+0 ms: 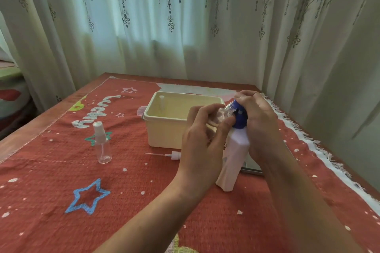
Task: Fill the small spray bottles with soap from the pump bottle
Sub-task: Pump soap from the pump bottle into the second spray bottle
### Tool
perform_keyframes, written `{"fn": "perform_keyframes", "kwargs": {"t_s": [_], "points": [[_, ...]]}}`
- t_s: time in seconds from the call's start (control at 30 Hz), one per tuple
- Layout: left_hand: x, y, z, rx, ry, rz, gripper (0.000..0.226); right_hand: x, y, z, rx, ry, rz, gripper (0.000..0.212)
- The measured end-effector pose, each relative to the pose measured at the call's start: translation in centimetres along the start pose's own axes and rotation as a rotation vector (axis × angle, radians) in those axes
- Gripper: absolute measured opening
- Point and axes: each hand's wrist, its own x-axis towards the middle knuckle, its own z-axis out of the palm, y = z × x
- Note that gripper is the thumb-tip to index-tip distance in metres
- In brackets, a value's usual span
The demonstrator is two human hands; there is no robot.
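A spray bottle (102, 147) stands at middle left. A loose sprayer (175, 154) lies by the box (164, 131). Right of center, our left hand (202, 139) pinches a clear bottle (220, 116) at the soap bottle (234, 160)'s blue pump (240, 121), which our right hand (261, 125) grips.

White pump bottle (233, 162), blue top; red starred cloth (61, 181).

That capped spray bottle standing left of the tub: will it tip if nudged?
Probably. The spray bottle looks empty, so likely very light. Tall and narrow on textured cloth, it may topple if pushed high. Round-bodied, it could then roll.
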Motion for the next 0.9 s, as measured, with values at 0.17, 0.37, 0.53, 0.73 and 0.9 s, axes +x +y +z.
{"fn": "perform_keyframes", "kwargs": {"t_s": [0.17, 0.37, 0.53, 0.73, 0.9], "points": [[0.14, 0.29, -0.06, -0.023, 0.003, -0.004, 0.021, -0.30, -0.14, 0.04, 0.057, -0.015, 0.044, 0.019], [-0.04, -0.09, -0.02, -0.006, -0.007, -0.012, 0.024, -0.03, 0.02, -0.08, -0.032, 0.014, 0.007, 0.003], [0.21, 0.29, 0.03, -0.025, 0.005, -0.002, 0.022, -0.16, 0.08, -0.14, -0.029, -0.016, 0.033, 0.021], [-0.04, -0.18, 0.03, 0.008, -0.016, -0.017, 0.025, -0.07, 0.00, -0.11, -0.016, -0.003, 0.011, 0.002], [0.21, 0.35, 0.00, -0.022, -0.007, -0.011, 0.022, -0.44, -0.17, -0.07, -0.046, -0.015, 0.023, 0.025]]}}
